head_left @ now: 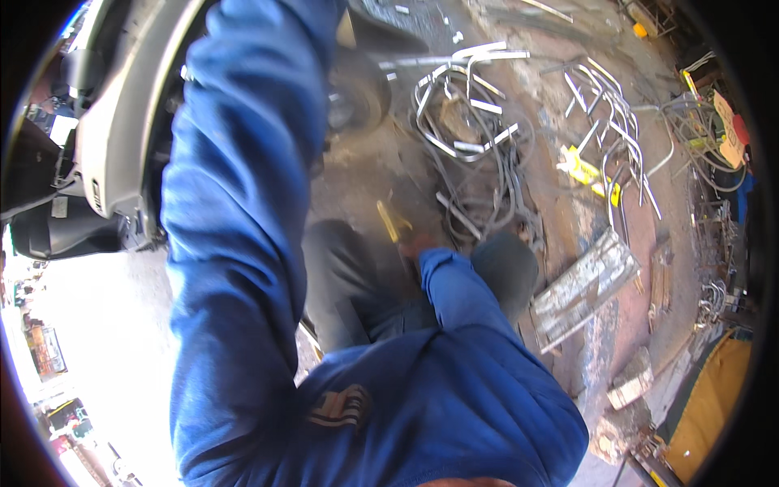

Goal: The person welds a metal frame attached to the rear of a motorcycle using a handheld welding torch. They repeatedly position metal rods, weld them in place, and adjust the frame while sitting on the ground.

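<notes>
Viewpoint: head camera looks down over the person's own chest and legs onto a dirt workshop floor [381, 174].
Left arm: blue sleeve [235, 203] rises from the lower edge to the top of the picture and fills the left centre.
Left hand: out of the picture past the top edge; its state cannot be told.
Right arm: blue sleeve [454, 288] reaches forward between the knees, cuff near the picture's middle.
Right hand [415, 243]: blurred, just beyond the cuff, low over the floor; appears clenched on a yellow-handled tool [389, 219], but the blur leaves the grasp uncertain.
Yellow-handled tool: slim, tilted, its upper end pointing up and left from the right hand, between the knees and over bare floor.
Legs: dark trousers [349, 284], knees bent at either side of the right arm.
Bent metal tubes [466, 105]: a tangled heap of pale curved lengths on the floor ahead of the right hand, well apart from it.
Second tube heap [613, 122]: farther right, with a yellow object [588, 172] lying among it.
Flat metal bundle [584, 288]: lies on the floor right of the right knee.
Scooter [122, 122]: grey bodywork at upper left, behind the left sleeve; its wheel [361, 93] shows just right of the sleeve.
</notes>
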Demonstrator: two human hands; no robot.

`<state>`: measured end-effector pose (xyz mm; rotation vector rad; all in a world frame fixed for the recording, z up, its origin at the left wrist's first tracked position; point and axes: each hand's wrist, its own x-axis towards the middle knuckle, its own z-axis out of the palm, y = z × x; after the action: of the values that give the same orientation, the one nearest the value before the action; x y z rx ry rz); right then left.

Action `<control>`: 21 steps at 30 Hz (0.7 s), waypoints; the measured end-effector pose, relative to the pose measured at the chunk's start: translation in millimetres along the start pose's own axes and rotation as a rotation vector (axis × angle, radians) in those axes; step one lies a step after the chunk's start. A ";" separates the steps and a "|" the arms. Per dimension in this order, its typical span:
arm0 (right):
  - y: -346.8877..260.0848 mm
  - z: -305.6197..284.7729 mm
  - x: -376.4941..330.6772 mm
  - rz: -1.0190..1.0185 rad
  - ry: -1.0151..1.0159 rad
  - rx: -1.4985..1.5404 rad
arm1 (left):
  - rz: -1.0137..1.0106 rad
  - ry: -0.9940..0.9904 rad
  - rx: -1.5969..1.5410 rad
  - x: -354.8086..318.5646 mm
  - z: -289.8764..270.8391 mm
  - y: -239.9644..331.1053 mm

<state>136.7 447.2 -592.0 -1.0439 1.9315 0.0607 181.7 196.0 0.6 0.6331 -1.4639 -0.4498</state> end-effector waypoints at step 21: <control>-44.0 -133.6 -90.9 -0.376 0.714 0.560 | -0.099 0.078 -0.131 14.6 15.4 -14.6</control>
<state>95.1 420.6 -431.9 -1.0897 2.1140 -1.1318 169.0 173.7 2.3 0.6136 -1.3216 -0.5863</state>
